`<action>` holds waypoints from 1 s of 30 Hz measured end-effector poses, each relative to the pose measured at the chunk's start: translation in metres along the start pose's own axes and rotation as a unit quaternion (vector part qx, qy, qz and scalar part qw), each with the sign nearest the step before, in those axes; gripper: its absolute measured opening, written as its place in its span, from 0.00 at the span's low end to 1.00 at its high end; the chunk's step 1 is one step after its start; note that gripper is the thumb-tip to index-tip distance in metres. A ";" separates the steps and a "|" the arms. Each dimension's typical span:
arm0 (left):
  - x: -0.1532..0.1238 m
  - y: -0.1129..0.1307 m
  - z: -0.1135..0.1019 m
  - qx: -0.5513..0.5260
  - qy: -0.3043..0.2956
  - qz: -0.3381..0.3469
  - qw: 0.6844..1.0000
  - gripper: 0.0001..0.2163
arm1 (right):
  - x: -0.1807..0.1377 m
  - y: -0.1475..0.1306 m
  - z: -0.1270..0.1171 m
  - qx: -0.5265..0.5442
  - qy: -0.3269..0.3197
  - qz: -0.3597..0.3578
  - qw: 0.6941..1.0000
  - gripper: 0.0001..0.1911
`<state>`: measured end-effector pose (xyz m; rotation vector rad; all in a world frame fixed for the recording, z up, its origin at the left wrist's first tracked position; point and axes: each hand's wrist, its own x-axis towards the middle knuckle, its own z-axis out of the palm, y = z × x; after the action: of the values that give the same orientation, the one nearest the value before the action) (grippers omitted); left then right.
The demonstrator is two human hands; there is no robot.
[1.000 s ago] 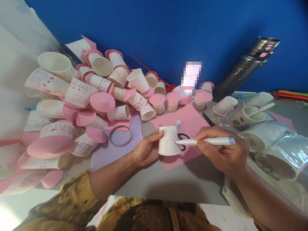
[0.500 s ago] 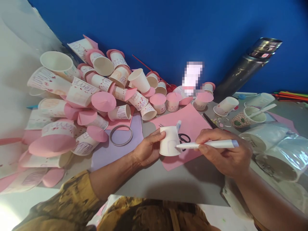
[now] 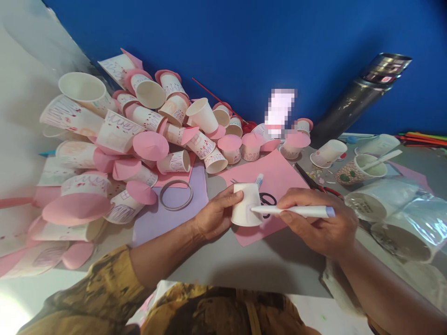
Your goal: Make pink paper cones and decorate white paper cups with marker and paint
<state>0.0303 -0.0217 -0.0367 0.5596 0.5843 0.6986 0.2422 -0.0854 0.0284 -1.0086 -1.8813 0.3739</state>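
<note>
Your left hand [image 3: 217,217] pinching an upside-down white cup [image 3: 243,204] over the bench [image 3: 209,260], some fingers hidden behind it, your right hand [image 3: 324,229] pinching a white marker [image 3: 307,211], tip at the cup's faint line, scissors [image 3: 269,203] partly covered, far bright rectangle [image 3: 280,111] pixelated

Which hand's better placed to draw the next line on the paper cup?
Probably the right hand: it holds the white marker, tip at the paper cup, which the left hand is holding.
</note>
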 end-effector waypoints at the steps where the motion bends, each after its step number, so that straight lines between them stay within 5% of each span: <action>1: 0.000 0.000 0.000 -0.001 -0.002 -0.001 1.000 0.23 | 0.000 0.000 0.000 -0.005 0.009 0.006 1.000 0.04; 5: -0.001 0.000 -0.001 -0.006 -0.005 -0.001 1.000 0.22 | 0.000 0.000 -0.001 0.028 -0.026 -0.014 0.999 0.04; 10: -0.002 0.000 -0.002 -0.020 -0.022 -0.007 1.000 0.20 | -0.003 0.005 -0.004 -0.001 0.026 0.012 1.000 0.04; 14: -0.002 0.000 -0.003 -0.026 -0.029 -0.004 0.999 0.19 | -0.004 0.006 -0.005 0.031 -0.024 0.013 0.999 0.04; 18: -0.002 0.000 -0.002 -0.023 -0.030 -0.008 0.999 0.20 | -0.002 0.005 -0.005 0.007 0.013 0.026 1.000 0.04; 30: -0.002 -0.001 0.000 -0.014 -0.020 -0.006 1.000 0.19 | 0.001 0.002 -0.003 0.040 -0.040 -0.010 0.998 0.05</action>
<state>0.0297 -0.0235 -0.0363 0.5418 0.5398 0.6819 0.2454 -0.0840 0.0292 -0.9321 -1.9300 0.4798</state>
